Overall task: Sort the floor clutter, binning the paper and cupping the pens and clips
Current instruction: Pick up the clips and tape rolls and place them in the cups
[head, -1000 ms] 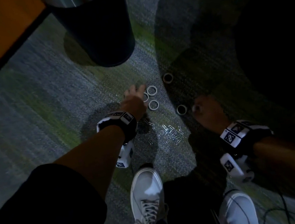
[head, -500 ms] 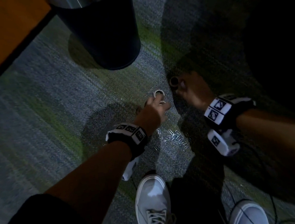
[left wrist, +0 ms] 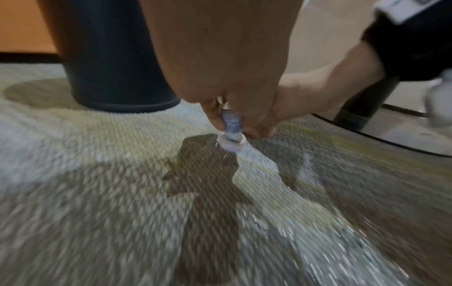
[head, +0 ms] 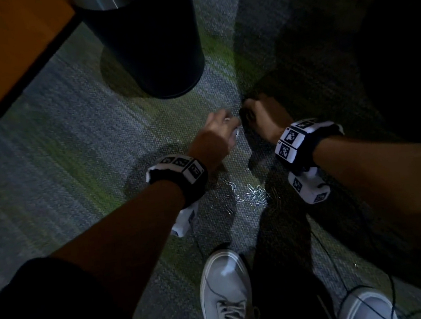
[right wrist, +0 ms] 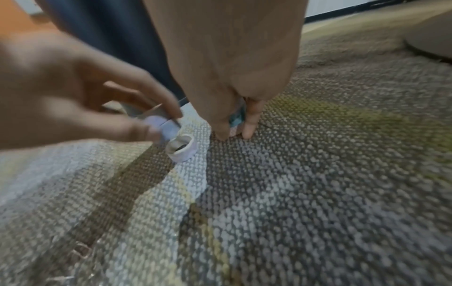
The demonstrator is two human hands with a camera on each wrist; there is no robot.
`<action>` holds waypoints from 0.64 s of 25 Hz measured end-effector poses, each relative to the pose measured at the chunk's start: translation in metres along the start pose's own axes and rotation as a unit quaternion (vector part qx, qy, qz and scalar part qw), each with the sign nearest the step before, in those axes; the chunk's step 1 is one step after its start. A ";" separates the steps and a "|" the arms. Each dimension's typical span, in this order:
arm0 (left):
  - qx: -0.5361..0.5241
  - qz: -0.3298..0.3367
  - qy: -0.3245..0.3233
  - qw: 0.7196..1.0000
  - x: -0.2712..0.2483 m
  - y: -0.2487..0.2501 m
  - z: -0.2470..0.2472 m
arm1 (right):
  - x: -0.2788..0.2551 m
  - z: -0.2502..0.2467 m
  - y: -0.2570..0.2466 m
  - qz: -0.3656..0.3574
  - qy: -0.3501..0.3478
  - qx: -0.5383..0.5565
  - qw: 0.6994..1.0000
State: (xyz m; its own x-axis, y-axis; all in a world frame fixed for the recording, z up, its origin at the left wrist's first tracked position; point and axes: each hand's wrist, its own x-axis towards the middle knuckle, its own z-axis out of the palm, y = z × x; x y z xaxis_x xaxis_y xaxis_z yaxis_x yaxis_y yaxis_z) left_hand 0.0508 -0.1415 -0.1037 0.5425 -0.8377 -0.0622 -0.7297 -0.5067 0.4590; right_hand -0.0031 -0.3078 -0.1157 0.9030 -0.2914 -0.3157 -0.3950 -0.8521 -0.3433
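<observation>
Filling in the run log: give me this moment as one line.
left hand: pinches small white tape rolls | right hand: grips a roll on grey carpet | silver paper clips: loose | dark round bin: upright

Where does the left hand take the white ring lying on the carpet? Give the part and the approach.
Probably from above: pinch the wall of the white ring, one finger inside the hole and the thumb outside. It lies almost flat on the carpet, hole up, wall low, below the left hand that pinches other rings.
</observation>
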 end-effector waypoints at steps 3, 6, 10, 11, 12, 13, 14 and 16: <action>0.045 -0.055 -0.139 0.988 0.014 0.007 -0.004 | 0.003 -0.006 -0.001 -0.017 -0.019 0.014 1.000; 0.090 -0.092 -0.197 0.972 0.021 0.012 0.003 | -0.001 -0.014 0.004 -0.043 -0.022 0.046 0.998; 0.048 -0.106 -0.176 0.977 0.021 0.007 0.001 | -0.014 -0.023 0.012 -0.025 -0.014 0.087 0.996; 0.021 -0.112 -0.158 0.981 0.019 0.008 -0.006 | -0.017 -0.028 0.011 -0.025 -0.009 0.103 0.994; -0.004 -0.115 -0.135 0.984 0.015 0.010 -0.017 | -0.021 -0.036 0.009 -0.025 -0.006 0.111 0.993; -0.020 -0.117 -0.111 0.987 0.012 0.014 -0.030 | -0.024 -0.043 0.006 -0.023 0.004 0.121 0.992; -0.029 -0.118 -0.094 0.988 0.008 0.019 -0.047 | -0.029 -0.054 0.000 -0.012 0.012 0.130 0.991; -0.028 -0.121 -0.064 0.990 0.003 0.027 -0.085 | -0.040 -0.076 -0.015 0.024 0.035 0.170 0.985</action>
State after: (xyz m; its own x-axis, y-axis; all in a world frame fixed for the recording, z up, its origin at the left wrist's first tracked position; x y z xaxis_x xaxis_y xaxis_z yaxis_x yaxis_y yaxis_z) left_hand 0.0682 -0.1401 -0.0163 0.6381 -0.7146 -0.2866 -0.5598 -0.6862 0.4646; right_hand -0.0202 -0.3165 -0.0309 0.8869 -0.3664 -0.2815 -0.4601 -0.6452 -0.6099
